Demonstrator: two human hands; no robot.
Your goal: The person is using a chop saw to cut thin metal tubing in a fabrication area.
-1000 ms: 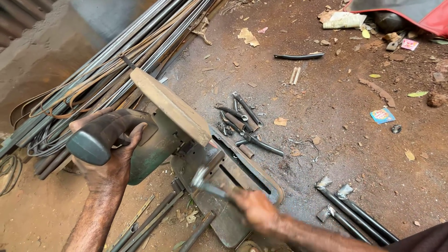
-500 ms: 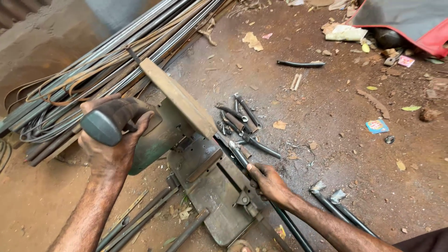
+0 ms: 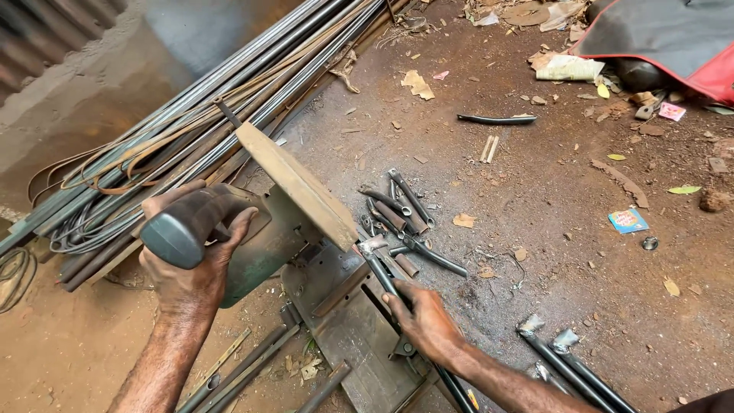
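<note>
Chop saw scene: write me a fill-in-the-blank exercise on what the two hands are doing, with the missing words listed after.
1. The left hand grips the saw's grey ____.
2. The right hand presses a dark metal ____ onto the saw base.
3. The cutting disc is ____ above the base, not touching the work.
4. Short cut pieces lie on the ground to the ____ of the disc.

Missing words: handle; tube; raised; right
</note>
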